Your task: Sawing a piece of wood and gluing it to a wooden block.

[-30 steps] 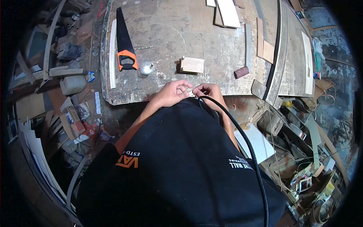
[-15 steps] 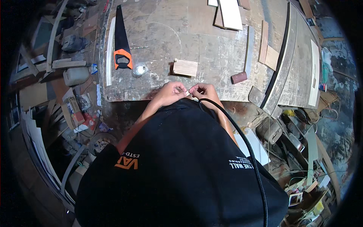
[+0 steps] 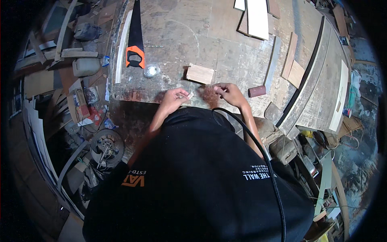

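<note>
My left hand (image 3: 175, 100) is over the near edge of the workbench, its thumb and fingertips pinched on a small whitish piece (image 3: 190, 95), too small to name. My right hand (image 3: 229, 94) is apart from it, to the right, with fingers curled together; whatever they hold, if anything, is hidden. Just beyond the hands lies a light wooden block (image 3: 200, 74), touched by neither. A reddish-brown patch (image 3: 209, 95) shows on the bench between the hands.
A handsaw (image 3: 136, 52) with an orange handle, a drill bit (image 3: 154, 46) and a clear round container (image 3: 152, 71) lie left. To the right are a sandpaper roll (image 3: 257, 91), a grey strip (image 3: 273, 58) and wood offcuts (image 3: 296, 74). White boards (image 3: 257, 20) lie at the back.
My hands, together before, have moved apart: the left slightly left, the right to the right. The whitish piece stays in the left fingers. The view has shifted a little.
</note>
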